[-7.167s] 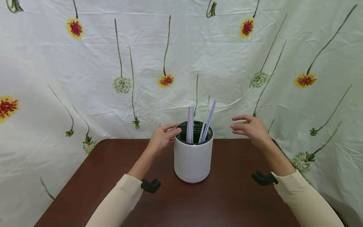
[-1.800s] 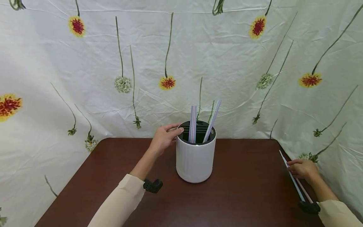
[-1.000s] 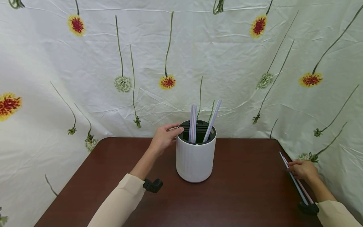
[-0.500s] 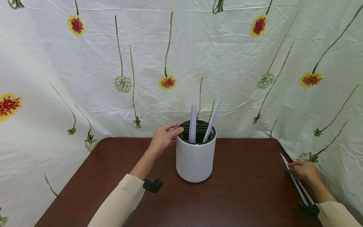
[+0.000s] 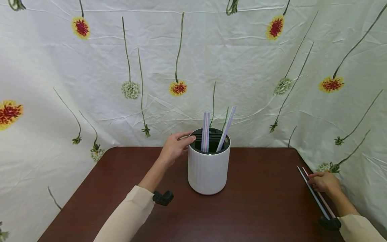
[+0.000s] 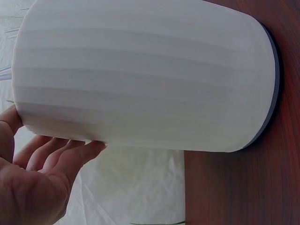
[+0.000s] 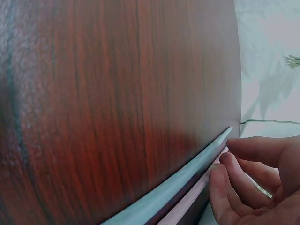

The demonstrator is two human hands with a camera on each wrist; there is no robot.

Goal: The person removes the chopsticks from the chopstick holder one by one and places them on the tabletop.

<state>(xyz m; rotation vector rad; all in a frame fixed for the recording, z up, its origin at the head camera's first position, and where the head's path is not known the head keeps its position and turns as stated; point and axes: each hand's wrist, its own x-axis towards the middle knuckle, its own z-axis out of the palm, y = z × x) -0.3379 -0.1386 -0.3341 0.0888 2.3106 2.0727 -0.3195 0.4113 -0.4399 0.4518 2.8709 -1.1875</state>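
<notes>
A white cylindrical knife holder [image 5: 208,171] with a black slotted top stands upright on the table. My left hand [image 5: 176,147] holds its left rim, thumb at the top edge and fingers along the outer wall [image 6: 140,84]. Striped straws [image 5: 205,131] rise from one slot, and more lean to the right [image 5: 226,129]. At the table's right edge, my right hand [image 5: 325,182] pinches a pink straw [image 7: 187,204] between its fingertips. A pale blue straw [image 5: 312,192] lies just left of it, slightly apart.
The dark brown wooden table [image 5: 260,188] ends near my right hand. A pale cloth printed with flowers [image 5: 151,60] hangs behind it and along both sides. A black wrist device [image 5: 163,198] is strapped at each sleeve.
My right hand has gone from beside the holder to the table's right edge. The green straw has left the holder. The blue straw has just shifted left, away from the pink one; my left hand stays.
</notes>
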